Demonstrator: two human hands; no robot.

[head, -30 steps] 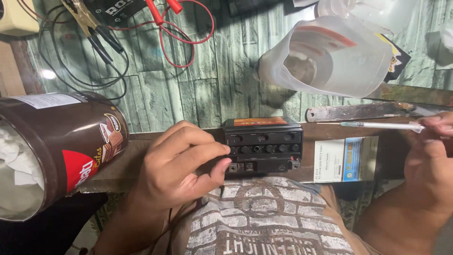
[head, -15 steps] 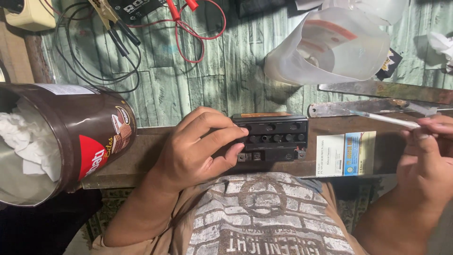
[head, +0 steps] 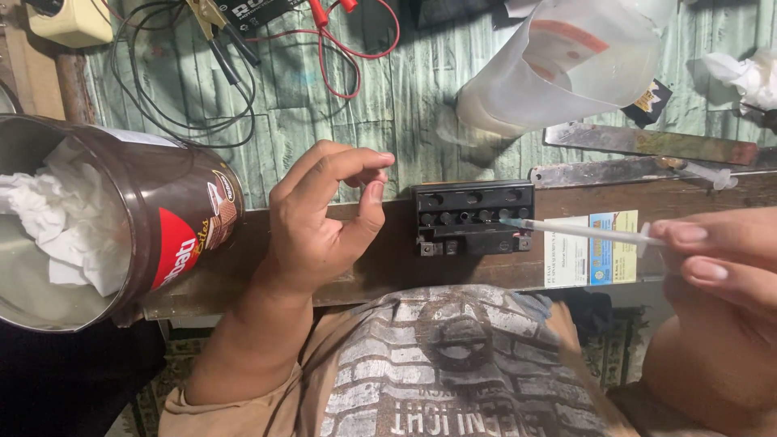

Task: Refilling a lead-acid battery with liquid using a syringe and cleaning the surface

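A small black battery (head: 473, 217) with a row of round filler holes on top rests on a wooden plank (head: 388, 259) across my lap. My left hand (head: 320, 218) hovers just left of the battery, fingers curled and apart, holding nothing. My right hand (head: 716, 259) at the right edge pinches a thin white syringe (head: 583, 232). The syringe points left, and its tip sits over the rightmost holes of the battery.
A brown tin can (head: 174, 226) stuffed with white tissue lies on its side at the left. A clear plastic jug (head: 566, 65) lies at the top right, above two flat metal bars (head: 647, 144). Red and black test leads (head: 324, 32) trail across the green surface. A box (head: 591, 251) lies on the plank.
My left hand has let go of the battery and lifted off to the left. My right hand has brought the syringe leftwards, so its tip now reaches the battery's top.
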